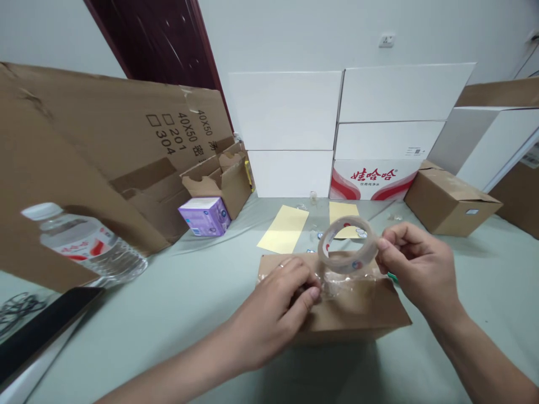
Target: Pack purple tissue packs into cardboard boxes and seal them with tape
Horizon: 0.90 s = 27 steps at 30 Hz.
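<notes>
A roll of clear packing tape (347, 265) is held by its right edge between the thumb and fingers of my right hand (415, 261), tilted above a cardboard box (353, 314). My left hand (288, 297) is closed over the box's top, thumb and fingertips pinched together at some crumpled clear tape. What lies inside its curled fingers is partly hidden. Shiny, wrinkled tape (337, 287) runs across the top of the box beside the left fingertips. A small green thing (392, 277) shows behind the box under my right hand.
Yellow paper sheets (284, 230) and small clear scraps lie behind the box. To the left are a water bottle (95, 244), a purple tissue pack (205, 216), an opened carton (229, 182) and a large cardboard panel (84, 140). A closed carton (452, 199) sits right, white panels (286, 112) behind.
</notes>
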Tool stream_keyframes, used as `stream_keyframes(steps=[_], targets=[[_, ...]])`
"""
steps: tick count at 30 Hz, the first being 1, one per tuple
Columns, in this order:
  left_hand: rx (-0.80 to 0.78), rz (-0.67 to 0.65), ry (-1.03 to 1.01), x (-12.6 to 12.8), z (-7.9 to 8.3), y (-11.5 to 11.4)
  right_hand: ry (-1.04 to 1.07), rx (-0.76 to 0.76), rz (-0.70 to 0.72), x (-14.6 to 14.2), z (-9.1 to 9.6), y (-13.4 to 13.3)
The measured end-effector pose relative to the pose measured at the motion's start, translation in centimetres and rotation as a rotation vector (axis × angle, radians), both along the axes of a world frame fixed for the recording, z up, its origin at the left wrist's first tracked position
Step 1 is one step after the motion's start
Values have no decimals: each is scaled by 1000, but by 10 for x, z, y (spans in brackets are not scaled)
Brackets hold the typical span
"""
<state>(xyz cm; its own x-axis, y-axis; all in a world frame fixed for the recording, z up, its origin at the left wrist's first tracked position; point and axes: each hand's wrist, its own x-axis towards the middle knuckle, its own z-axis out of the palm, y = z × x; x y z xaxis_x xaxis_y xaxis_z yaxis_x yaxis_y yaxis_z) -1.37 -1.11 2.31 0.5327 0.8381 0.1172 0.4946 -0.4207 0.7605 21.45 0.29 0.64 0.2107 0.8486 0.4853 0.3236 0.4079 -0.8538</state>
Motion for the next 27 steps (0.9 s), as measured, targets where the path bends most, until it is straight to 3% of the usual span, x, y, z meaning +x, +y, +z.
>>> stream_keyframes(steps=[5,10,14,20,23,27], targets=[[-160,-110,-226,-1,0,3,-225,262,-15,-10,-8,-8],[-444,86,-628,7,-6,5,-450,393,30,-20,0,-18],[-632,166,-866,15,-6,13,-533,472,116,-24,6,-23],[-599,231,-1064,3,-3,15,-470,453,198,-10,0,-16],[-497,274,-1026,-5,-4,17,-464,452,298,-1,0,-7],[-443,246,-965,-9,-6,22,-604,522,376,6,2,2]])
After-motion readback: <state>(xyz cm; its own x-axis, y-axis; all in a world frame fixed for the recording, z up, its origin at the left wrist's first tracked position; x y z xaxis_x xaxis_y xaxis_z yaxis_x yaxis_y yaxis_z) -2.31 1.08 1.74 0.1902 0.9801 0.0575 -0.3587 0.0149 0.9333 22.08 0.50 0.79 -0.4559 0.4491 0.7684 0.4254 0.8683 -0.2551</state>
